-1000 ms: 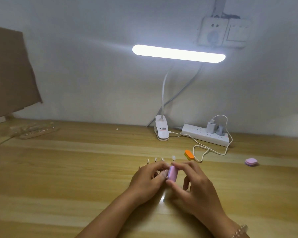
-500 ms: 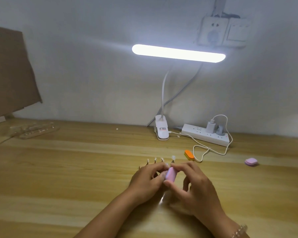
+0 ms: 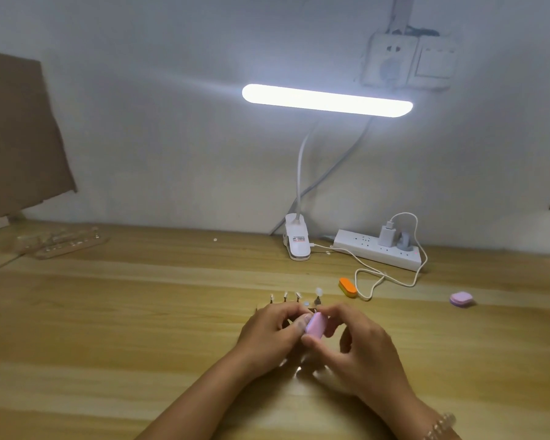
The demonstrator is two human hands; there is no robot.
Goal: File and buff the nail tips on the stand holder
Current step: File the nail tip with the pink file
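A small stand holder with several clear nail tips (image 3: 296,296) on short posts sits on the wooden desk, mostly hidden behind my hands. My right hand (image 3: 356,347) pinches a pink buffer block (image 3: 315,325) between thumb and fingers. My left hand (image 3: 273,331) curls its fingers round something small beside the block, at the stand; what it holds is hidden. The block touches my left fingertips.
An orange buffer (image 3: 347,287) and a purple block (image 3: 461,299) lie to the right. A clip lamp (image 3: 297,241), power strip (image 3: 378,249) and white cable (image 3: 381,277) sit behind. Clear plastic trays (image 3: 67,242) lie far left.
The pink block has shifted slightly down and left between my fingers; both hands stay in about the same place.
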